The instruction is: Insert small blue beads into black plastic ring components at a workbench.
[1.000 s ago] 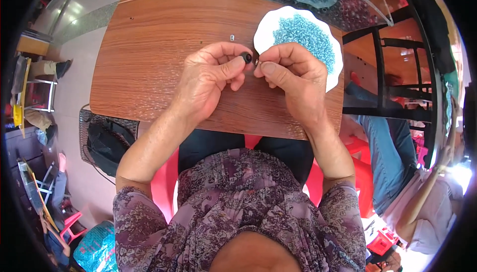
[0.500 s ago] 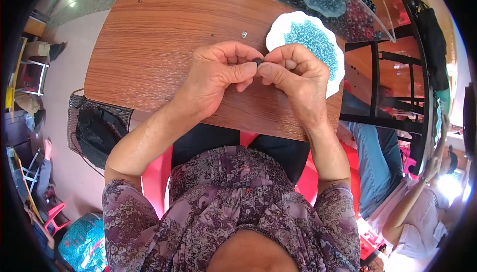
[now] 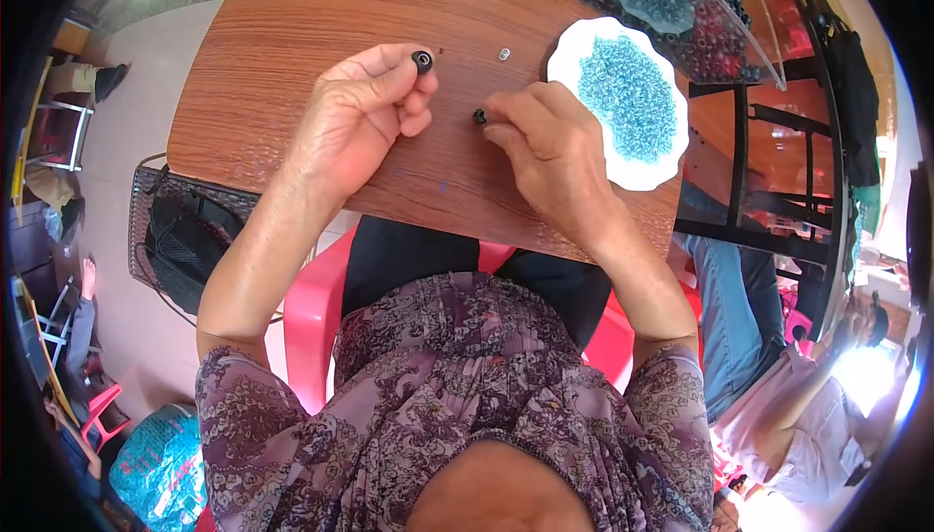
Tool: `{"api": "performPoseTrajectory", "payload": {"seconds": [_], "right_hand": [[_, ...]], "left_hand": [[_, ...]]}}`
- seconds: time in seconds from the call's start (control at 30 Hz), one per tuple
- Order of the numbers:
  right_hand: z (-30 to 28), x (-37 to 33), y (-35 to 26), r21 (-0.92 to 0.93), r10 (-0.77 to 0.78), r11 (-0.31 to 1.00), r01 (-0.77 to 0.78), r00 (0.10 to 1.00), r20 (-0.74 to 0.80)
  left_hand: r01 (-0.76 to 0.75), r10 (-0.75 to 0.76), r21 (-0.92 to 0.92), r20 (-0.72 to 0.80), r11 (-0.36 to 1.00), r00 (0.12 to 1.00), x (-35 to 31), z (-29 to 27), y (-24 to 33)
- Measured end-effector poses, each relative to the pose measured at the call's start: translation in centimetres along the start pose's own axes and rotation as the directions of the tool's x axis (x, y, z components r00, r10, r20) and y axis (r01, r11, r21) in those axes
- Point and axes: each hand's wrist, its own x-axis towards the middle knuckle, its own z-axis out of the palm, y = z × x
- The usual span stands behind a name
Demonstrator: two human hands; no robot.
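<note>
My left hand (image 3: 375, 109) is raised over the table, thumb and fingers pinching a small black hollow round plastic part (image 3: 421, 61), its round opening facing up. To the right and slightly nearer me, my right hand (image 3: 550, 138) pinches a smaller black piece (image 3: 480, 117) at its fingertips, low over the wood. The two pieces are apart. Beyond my hands lies one small metal spring (image 3: 504, 53). Beside my right hand stands a white scalloped plate (image 3: 566, 57) heaped with tiny bluish spring-like coils (image 3: 632, 99).
A clear bin (image 3: 754, 41) of black and reddish small round parts stands at the far right. Small dark specks lie on the wooden table (image 3: 263, 75). A black bag (image 3: 190, 245) rests in a basket at the left. Another person sits to the right beside a black metal frame (image 3: 744, 162).
My hands were together over one small black part. Now they have separated: the left moved left and away from me, the right stayed nearby, each with a black piece.
</note>
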Motion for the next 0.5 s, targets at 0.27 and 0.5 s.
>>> {"api": "performPoseTrajectory", "payload": {"seconds": [0.27, 0.5], "right_hand": [[1.8, 0.8, -0.5, -0.257, -0.059, 0.964, 0.073, 0.996, 0.062], [1.9, 0.5, -0.2, -0.241, -0.075, 0.967, 0.079, 0.997, 0.024]], "left_hand": [[-0.026, 0.027, -0.037, 0.018, 0.999, 0.999, -0.4, -0.2, -0.1], [-0.031, 0.032, -0.026, 0.027, 0.999, 0.999, -0.8, 0.0, -0.7]]}}
